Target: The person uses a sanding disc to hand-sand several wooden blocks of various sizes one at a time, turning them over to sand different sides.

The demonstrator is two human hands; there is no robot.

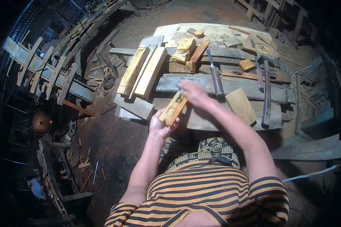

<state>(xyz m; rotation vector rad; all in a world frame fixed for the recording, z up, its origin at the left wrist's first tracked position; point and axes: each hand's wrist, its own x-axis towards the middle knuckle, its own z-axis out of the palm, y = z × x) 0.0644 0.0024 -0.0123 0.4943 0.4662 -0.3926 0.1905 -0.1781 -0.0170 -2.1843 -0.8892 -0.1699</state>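
Note:
My left hand (162, 124) is wrapped around the near end of a carved wooden block (172, 110), which is pale yellow with an orange-brown side and a rough hollowed face. The block tilts up and away from me above the workbench's front edge. At its far end, my right hand (193, 93) lies over the wood, fingers curled and slightly blurred. A small dark patch shows by those fingertips; I cannot make out what it is. Just right of this hand, a wooden-handled chisel (216, 77) rests on the bench (231, 85).
Two long pale timber pieces (151, 73) lie at the bench's left. Behind my hands stands a rough carved block (184, 50) beside a reddish stick (200, 52). To the right are a flat board (240, 106), an orange block (246, 65) and a long-handled hammer-like tool (267, 92).

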